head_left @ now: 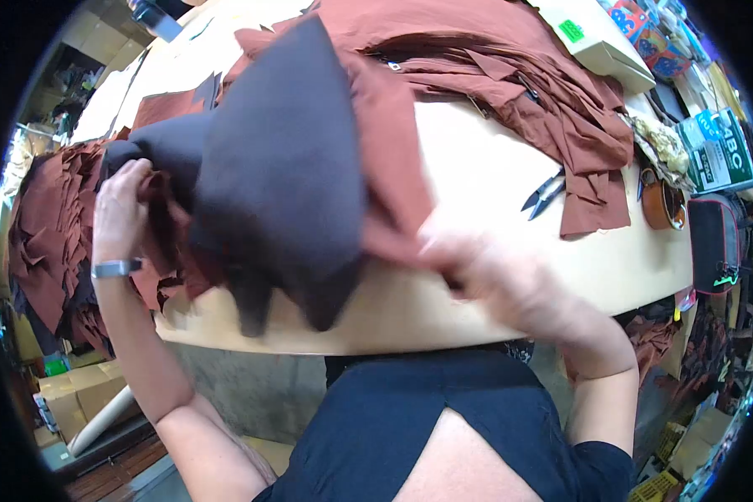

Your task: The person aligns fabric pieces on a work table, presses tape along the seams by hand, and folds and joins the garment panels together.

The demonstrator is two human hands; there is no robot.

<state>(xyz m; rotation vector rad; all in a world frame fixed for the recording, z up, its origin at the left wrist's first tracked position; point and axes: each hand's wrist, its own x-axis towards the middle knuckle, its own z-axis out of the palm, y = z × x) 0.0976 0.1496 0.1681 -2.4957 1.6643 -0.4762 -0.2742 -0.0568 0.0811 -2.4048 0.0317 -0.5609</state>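
A dark grey and reddish-brown piece of fabric (284, 159) is spread above the near left part of the table, its lower edge blurred by motion. My left hand (125, 205), with a band on the wrist, is closed on the left end of this fabric. On the other side, my right hand (502, 284) is blurred but looks closed on the brown edge of the same piece. A stack of cut brown fabric pieces (54, 226) hangs over the table's left edge, beside my left hand.
More brown fabric (510, 92) lies heaped across the back of the pale table (494, 201). Thread snips (544, 196) rest right of centre. At the right edge are a brown cup-like container (663, 206), a green ABC box (715, 155) and a white box (598, 46).
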